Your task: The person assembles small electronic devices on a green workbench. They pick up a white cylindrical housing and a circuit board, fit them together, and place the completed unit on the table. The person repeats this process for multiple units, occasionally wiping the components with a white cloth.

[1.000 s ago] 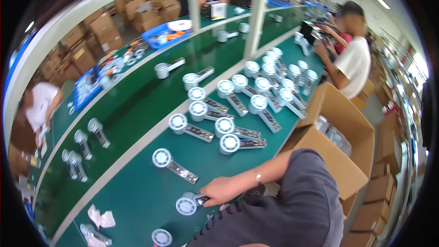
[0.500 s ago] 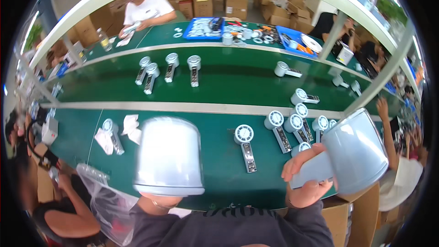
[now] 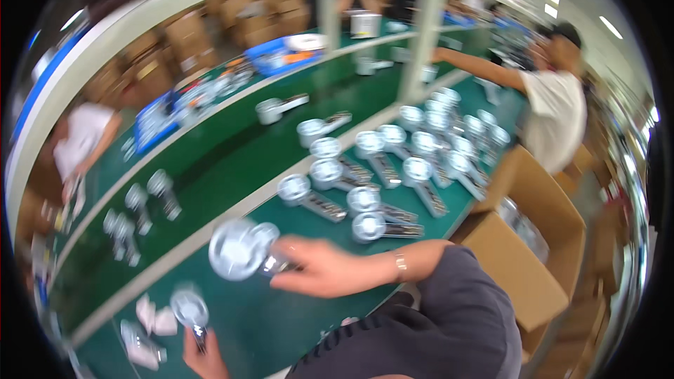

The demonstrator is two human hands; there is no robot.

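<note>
My right hand [image 3: 319, 267] is closed around the handle of a handheld fan with a pale blue round head [image 3: 235, 251], held over the green bench. Overlapping that head is a second, smaller round shape, too blurred to make out. Lower left, my left hand [image 3: 203, 358] grips the dark handle of another handheld fan [image 3: 189, 307]. Beside it lie pink-white cloths or papers [image 3: 156, 317] and one more fan [image 3: 140, 342]. Several handheld fans [image 3: 365, 200] with bare circuit boards in their handles spread across the bench beyond my right forearm.
An open cardboard box [image 3: 516, 267] stands right of the bench. Further fans [image 3: 137, 203] rest on the middle green strip [image 3: 225, 161], past a pale rail [image 3: 179, 249]. Blue trays [image 3: 284, 56] of parts sit on the far bench. A co-worker [image 3: 554, 98] reaches in from the right.
My view has swung right and blurred. Both fans, held large and close before, are now lower and further from the camera; my right arm reaches across to the left.
</note>
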